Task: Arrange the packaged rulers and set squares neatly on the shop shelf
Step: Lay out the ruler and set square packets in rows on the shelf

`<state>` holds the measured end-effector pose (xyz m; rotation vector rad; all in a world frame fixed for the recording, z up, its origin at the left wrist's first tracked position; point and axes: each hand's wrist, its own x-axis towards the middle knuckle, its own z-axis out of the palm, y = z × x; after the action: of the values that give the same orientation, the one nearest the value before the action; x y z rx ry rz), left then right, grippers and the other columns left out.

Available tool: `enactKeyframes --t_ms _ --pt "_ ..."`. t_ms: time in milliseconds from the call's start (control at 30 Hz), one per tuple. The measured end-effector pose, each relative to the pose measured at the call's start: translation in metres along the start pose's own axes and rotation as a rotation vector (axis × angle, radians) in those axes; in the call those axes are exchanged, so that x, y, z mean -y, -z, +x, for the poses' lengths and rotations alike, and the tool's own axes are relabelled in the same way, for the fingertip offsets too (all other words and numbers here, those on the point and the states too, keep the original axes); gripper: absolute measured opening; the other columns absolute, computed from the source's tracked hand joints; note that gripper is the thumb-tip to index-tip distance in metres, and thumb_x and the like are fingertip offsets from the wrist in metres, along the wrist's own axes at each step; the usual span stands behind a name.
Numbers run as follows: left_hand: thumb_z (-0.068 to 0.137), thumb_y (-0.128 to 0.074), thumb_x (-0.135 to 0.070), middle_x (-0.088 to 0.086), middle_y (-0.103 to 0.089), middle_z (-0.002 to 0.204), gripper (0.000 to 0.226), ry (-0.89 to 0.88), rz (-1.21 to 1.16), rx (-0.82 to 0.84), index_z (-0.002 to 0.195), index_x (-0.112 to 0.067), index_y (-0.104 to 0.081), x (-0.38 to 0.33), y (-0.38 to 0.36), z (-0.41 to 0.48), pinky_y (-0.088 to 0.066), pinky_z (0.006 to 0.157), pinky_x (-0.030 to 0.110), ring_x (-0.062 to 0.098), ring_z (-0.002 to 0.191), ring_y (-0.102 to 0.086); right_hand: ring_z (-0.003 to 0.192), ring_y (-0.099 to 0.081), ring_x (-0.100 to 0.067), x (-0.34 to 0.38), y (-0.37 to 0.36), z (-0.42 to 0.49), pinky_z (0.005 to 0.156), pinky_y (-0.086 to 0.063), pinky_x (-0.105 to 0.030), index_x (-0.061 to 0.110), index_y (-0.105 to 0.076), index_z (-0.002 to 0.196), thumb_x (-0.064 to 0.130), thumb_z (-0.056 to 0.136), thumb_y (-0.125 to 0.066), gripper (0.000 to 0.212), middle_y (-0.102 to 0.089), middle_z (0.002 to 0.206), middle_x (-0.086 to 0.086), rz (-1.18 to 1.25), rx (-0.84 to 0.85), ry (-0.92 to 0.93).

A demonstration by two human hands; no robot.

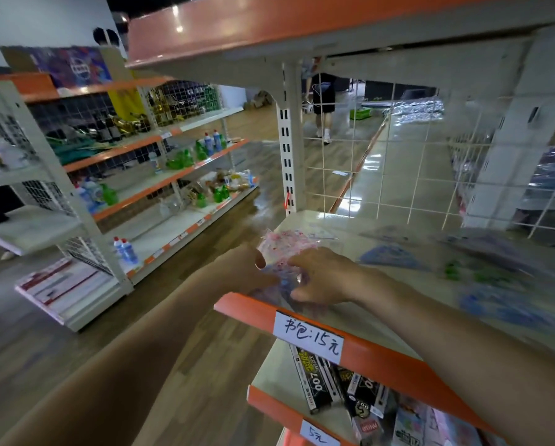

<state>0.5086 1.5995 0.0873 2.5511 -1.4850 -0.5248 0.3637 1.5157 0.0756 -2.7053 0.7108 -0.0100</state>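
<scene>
A person stands at the left end of a shop shelf (398,320), both bare arms reaching forward. The left hand (249,268) and right hand (321,275) meet on one bundle of clear packets (282,243) printed in pink and red. The bundle lies on the shelf at its left front corner. The left grip pinches the bundle's left edge with the thumb on top. The right grip is curled over its right side, thumb at the near edge.

The step in hand looks like squaring this bundle up in the corner. The next move probably calls for gathering the loose packets that lie to the right of the grip and laying them alongside or on top, edges aligned.

Counted: two hands and one held bundle, whose number of packets cannot be told. To the right of the grip lie at least four loose packets, all blurred: one blue packet (388,255) nearest, a green-marked packet (463,272) beyond it, and more blue and purplish ones farther right. Just below the grip, one handwritten price label (308,336) sits on the shelf's orange edge strip (398,368).
</scene>
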Motion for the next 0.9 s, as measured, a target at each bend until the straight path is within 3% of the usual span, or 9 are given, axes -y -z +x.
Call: enactKeyframes --t_ms 133,233,300,433,533,600,733,833,900 --pt "0.084 -0.065 -0.037 0.004 -0.069 0.101 0.034 0.018 -0.025 -0.069 0.106 -0.011 -0.068 -0.005 -0.006 0.004 -0.050 0.071 0.028 0.016 0.082 -0.062 0.106 -0.054 -0.022 -0.003 0.000 0.002 0.077 -0.045 -0.032 0.023 -0.054 0.127 0.037 0.079 -0.064 0.051 -0.057 0.124 0.000 -0.018 -0.006 -0.015" --pt "0.085 -0.065 -0.033 0.005 -0.070 0.096 0.029 0.026 -0.057 -0.086 0.100 -0.009 -0.070 -0.006 -0.007 0.006 -0.050 0.069 0.028 0.017 0.082 -0.063 0.102 -0.055 -0.020 -0.004 0.000 0.001 0.074 -0.045 -0.032 0.023 -0.058 0.120 0.038 0.080 -0.062 0.043 -0.058 0.118 0.000 -0.015 -0.019 0.001" --pt "0.085 -0.064 -0.039 0.006 -0.069 0.093 0.035 0.035 -0.054 -0.072 0.098 -0.007 -0.069 -0.010 -0.006 0.006 -0.047 0.065 0.028 0.017 0.077 -0.061 0.102 -0.054 -0.019 -0.004 0.001 -0.001 0.074 -0.042 -0.030 0.022 -0.058 0.119 0.038 0.084 -0.059 0.038 -0.059 0.118 0.000 0.003 -0.013 -0.004" --pt "0.076 -0.068 -0.052 0.004 -0.066 0.100 0.049 0.026 0.057 -0.004 0.103 -0.011 -0.064 -0.019 -0.007 0.005 -0.050 0.077 0.033 0.019 0.090 -0.062 0.113 -0.053 -0.023 -0.003 0.003 -0.002 0.083 -0.043 -0.033 0.022 -0.056 0.124 0.035 0.089 -0.053 0.038 -0.057 0.125 0.000 -0.013 -0.011 -0.030" --pt "0.071 -0.072 -0.050 0.000 -0.057 0.071 0.039 0.000 0.077 0.003 0.071 -0.013 -0.061 -0.022 -0.008 0.009 -0.041 0.054 0.026 0.014 0.064 -0.052 0.109 -0.055 -0.024 -0.003 0.000 0.001 0.081 -0.043 -0.031 0.020 -0.059 0.120 0.024 0.091 -0.051 0.031 -0.060 0.121 -0.003 -0.034 -0.003 -0.063" --pt "0.071 -0.073 -0.046 -0.002 -0.053 0.062 0.037 0.005 0.068 0.005 0.060 -0.015 -0.056 -0.024 -0.009 0.010 -0.034 0.049 0.024 0.013 0.057 -0.049 0.104 -0.057 -0.024 -0.004 0.000 0.002 0.079 -0.045 -0.030 0.018 -0.062 0.116 0.020 0.090 -0.051 0.029 -0.062 0.117 -0.004 -0.031 0.005 -0.078" --pt "0.075 -0.068 -0.036 0.000 -0.060 0.076 0.026 0.000 0.068 -0.025 0.069 -0.014 -0.056 -0.026 -0.009 0.009 -0.041 0.052 0.025 0.014 0.067 -0.055 0.101 -0.058 -0.023 -0.005 0.001 0.001 0.081 -0.048 -0.032 0.018 -0.064 0.112 0.017 0.088 -0.053 0.027 -0.063 0.113 -0.004 0.018 -0.001 -0.068" --pt "0.078 -0.066 -0.027 0.005 -0.063 0.100 0.030 -0.022 0.020 -0.103 0.100 -0.007 -0.063 -0.025 -0.008 0.007 -0.051 0.071 0.032 0.020 0.086 -0.061 0.109 -0.055 -0.026 -0.007 0.003 0.000 0.074 -0.042 -0.024 0.020 -0.063 0.103 0.015 0.088 -0.052 0.019 -0.060 0.113 -0.003 0.088 -0.022 -0.057" --pt "0.081 -0.066 -0.024 0.003 -0.060 0.104 0.036 -0.039 -0.075 -0.135 0.112 -0.007 -0.060 -0.024 -0.007 0.004 -0.050 0.076 0.031 0.019 0.091 -0.059 0.116 -0.053 -0.024 -0.010 0.006 -0.002 0.077 -0.039 -0.022 0.020 -0.062 0.110 0.017 0.089 -0.052 0.023 -0.057 0.120 -0.005 0.203 -0.068 -0.060"
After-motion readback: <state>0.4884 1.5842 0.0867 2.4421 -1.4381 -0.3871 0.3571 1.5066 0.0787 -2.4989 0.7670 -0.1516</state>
